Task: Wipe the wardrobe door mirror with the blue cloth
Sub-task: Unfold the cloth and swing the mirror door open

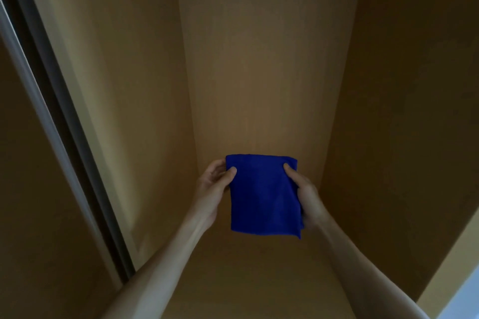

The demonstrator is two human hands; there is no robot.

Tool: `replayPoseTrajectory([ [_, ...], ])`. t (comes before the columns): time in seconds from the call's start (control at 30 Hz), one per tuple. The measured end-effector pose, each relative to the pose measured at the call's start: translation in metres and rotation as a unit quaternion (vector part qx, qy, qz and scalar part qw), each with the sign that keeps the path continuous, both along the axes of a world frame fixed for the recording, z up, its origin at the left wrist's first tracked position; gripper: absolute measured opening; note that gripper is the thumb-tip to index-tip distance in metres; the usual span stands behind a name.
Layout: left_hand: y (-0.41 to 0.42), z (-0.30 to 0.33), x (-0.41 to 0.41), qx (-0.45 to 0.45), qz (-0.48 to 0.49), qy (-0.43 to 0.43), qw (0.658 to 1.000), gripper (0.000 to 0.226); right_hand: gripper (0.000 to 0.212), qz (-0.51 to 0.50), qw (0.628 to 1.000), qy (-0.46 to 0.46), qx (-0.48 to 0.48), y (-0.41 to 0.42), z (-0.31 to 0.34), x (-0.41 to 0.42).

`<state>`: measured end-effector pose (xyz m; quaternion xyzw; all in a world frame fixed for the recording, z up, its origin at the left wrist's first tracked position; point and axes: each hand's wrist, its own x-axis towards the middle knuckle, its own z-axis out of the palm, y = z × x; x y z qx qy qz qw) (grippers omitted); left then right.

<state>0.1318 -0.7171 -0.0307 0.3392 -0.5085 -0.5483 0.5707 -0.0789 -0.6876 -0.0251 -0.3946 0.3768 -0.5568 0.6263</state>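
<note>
Left hand [216, 184] gripping the upper left edge of the blue cloth [264, 197], thumb laid over the front near the top corner, fingers curled behind. Right hand [304, 194] pinching the right edge, thumb on the front, fingers hidden behind the fabric. Cloth folded into a rectangle, held upright between both hands at centre frame, lower edge hanging free, slightly ragged at the bottom right corner. Both bare forearms reaching in from the bottom of the frame. Behind the cloth, a tan wooden wardrobe interior [259, 72]: back panel, side walls, dim lighting. Far left, a dark metal-framed sliding door edge [64, 124] running diagonally. Mirror surface itself not discernible from this angle.
</note>
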Motion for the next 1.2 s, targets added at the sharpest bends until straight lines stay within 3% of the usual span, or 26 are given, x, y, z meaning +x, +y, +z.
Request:
replayPoseTrajectory([
  [0.13,0.009,0.002,0.000,0.044,-0.044,0.067,0.996,0.022,0.050,0.007,1.000,-0.006,-0.018,0.012,0.012,0.012],
  [0.27,0.022,0.002,0.007,0.046,-0.037,0.043,0.997,0.020,0.048,-0.010,1.000,-0.003,-0.010,0.030,0.020,0.024],
  [0.43,0.041,0.008,0.020,0.029,-0.047,0.041,0.998,0.020,0.055,0.029,0.996,-0.069,0.038,0.062,0.006,0.032],
  [0.53,0.056,0.013,0.027,0.016,-0.054,0.030,0.998,0.020,0.061,0.020,0.998,-0.039,0.043,0.081,0.002,0.041],
  [0.77,0.102,0.018,0.044,0.010,-0.036,0.044,0.998,0.015,0.041,-0.037,0.999,-0.033,0.002,0.118,0.015,0.061],
  [1.03,0.173,0.025,0.081,0.020,-0.011,0.068,0.997,0.019,0.019,-0.115,0.981,0.104,-0.113,0.175,0.024,0.096],
  [1.1,0.198,0.023,0.092,0.039,-0.005,0.085,0.996,0.025,0.015,-0.100,0.981,0.107,-0.126,0.196,0.023,0.107],
  [1.2,0.230,0.019,0.106,0.065,-0.012,0.092,0.994,0.051,0.011,-0.082,0.983,0.105,-0.129,0.219,0.020,0.121],
])
